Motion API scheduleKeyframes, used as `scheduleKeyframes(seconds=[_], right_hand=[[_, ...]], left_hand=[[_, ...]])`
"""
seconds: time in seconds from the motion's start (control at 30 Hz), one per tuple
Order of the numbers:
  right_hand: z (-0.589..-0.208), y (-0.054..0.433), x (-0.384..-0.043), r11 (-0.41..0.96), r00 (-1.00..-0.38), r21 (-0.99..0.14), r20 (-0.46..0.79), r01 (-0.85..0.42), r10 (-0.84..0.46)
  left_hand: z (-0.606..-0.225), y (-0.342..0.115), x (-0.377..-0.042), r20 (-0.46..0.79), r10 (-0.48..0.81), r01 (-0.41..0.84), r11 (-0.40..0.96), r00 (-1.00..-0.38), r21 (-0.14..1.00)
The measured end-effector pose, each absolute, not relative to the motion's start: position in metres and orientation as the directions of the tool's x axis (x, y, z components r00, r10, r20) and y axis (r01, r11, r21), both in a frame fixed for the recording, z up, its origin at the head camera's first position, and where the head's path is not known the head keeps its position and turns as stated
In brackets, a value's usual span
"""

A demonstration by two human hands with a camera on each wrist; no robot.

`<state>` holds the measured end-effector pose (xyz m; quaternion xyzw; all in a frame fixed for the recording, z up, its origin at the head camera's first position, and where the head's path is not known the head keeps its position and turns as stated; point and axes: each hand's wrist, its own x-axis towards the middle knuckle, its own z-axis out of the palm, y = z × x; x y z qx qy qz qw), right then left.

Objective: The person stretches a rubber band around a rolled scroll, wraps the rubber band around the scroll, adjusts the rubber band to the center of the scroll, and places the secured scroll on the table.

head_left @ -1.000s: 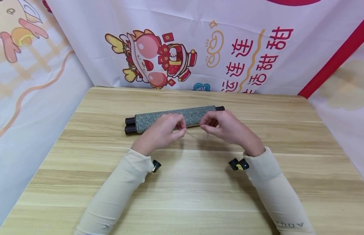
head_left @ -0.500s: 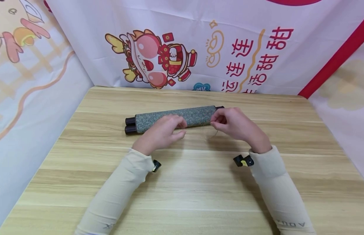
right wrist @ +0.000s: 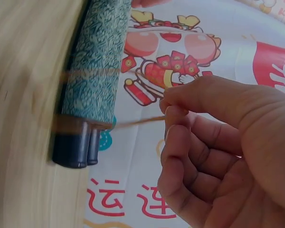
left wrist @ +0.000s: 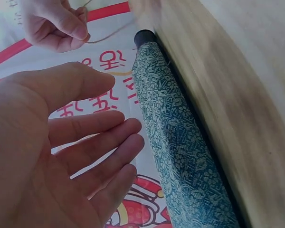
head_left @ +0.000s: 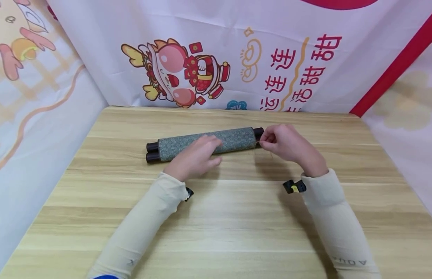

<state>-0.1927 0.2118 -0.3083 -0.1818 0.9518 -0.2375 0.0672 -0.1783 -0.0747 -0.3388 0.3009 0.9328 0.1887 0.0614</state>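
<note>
A rolled scroll, covered in blue-green floral cloth with two dark roller ends at each side, lies slightly slanted on the table. My right hand is beside its right end and pinches a thin brown string between thumb and index finger. In the right wrist view the string runs in two blurred strands to the scroll, near the dark roller knobs. My left hand has its fingers extended and spread, holding nothing. It hovers at the near side of the scroll's middle; whether it touches cannot be told.
The scroll rests on a light wood-grain table. Behind it hangs a white cloth with a printed cartoon figure and red characters. Another printed cloth stands at the left edge. Small dark cameras sit at both wrists.
My right hand has moved right along the scroll to its end, bringing the string along. My left hand has let go of the string and spread its fingers. The scroll has barely moved.
</note>
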Motion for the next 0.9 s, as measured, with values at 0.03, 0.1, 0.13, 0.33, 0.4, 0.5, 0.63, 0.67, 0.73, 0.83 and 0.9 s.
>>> scheduleKeyframes(seconds=[0.03, 0.1, 0.13, 0.33, 0.4, 0.5, 0.63, 0.67, 0.73, 0.83, 0.9], right_hand=[[-0.308, 0.213, -0.193, 0.828, -0.927, -0.468, -0.047, -0.308, -0.371], [-0.307, 0.216, -0.194, 0.837, -0.931, -0.459, -0.053, -0.299, -0.362], [-0.307, 0.217, -0.194, 0.839, -0.932, -0.457, -0.054, -0.296, -0.358], [-0.307, 0.221, -0.196, 0.838, -0.932, -0.452, -0.043, -0.304, -0.361], [-0.307, 0.222, -0.195, 0.839, -0.933, -0.454, -0.044, -0.3, -0.357], [-0.307, 0.224, -0.196, 0.845, -0.938, -0.453, -0.051, -0.283, -0.342], [-0.308, 0.228, -0.196, 0.857, -0.947, -0.441, -0.05, -0.265, -0.319], [-0.308, 0.228, -0.196, 0.858, -0.947, -0.44, -0.048, -0.264, -0.317], [-0.309, 0.23, -0.195, 0.859, -0.947, -0.438, -0.046, -0.266, -0.317], [-0.31, 0.231, -0.195, 0.86, -0.947, -0.433, -0.041, -0.27, -0.318], [-0.31, 0.232, -0.194, 0.863, -0.948, -0.426, -0.04, -0.271, -0.316]], left_hand=[[-0.339, -0.073, -0.18, -0.004, 0.587, 0.543, 0.751, -0.81, 0.375], [-0.338, -0.07, -0.183, -0.007, 0.593, 0.554, 0.757, -0.805, 0.346], [-0.338, -0.069, -0.185, -0.009, 0.595, 0.559, 0.76, -0.804, 0.332], [-0.34, -0.059, -0.196, -0.031, 0.594, 0.562, 0.776, -0.804, 0.287], [-0.341, -0.055, -0.2, -0.038, 0.593, 0.561, 0.779, -0.804, 0.278], [-0.342, -0.049, -0.208, -0.037, 0.587, 0.558, 0.787, -0.809, 0.262], [-0.344, -0.043, -0.219, -0.044, 0.57, 0.545, 0.803, -0.821, 0.242], [-0.344, -0.041, -0.222, -0.048, 0.565, 0.54, 0.808, -0.824, 0.236], [-0.347, -0.037, -0.227, -0.053, 0.56, 0.537, 0.813, -0.827, 0.223], [-0.35, -0.03, -0.234, -0.057, 0.549, 0.528, 0.824, -0.834, 0.205], [-0.353, -0.025, -0.238, -0.061, 0.535, 0.516, 0.834, -0.843, 0.195]])
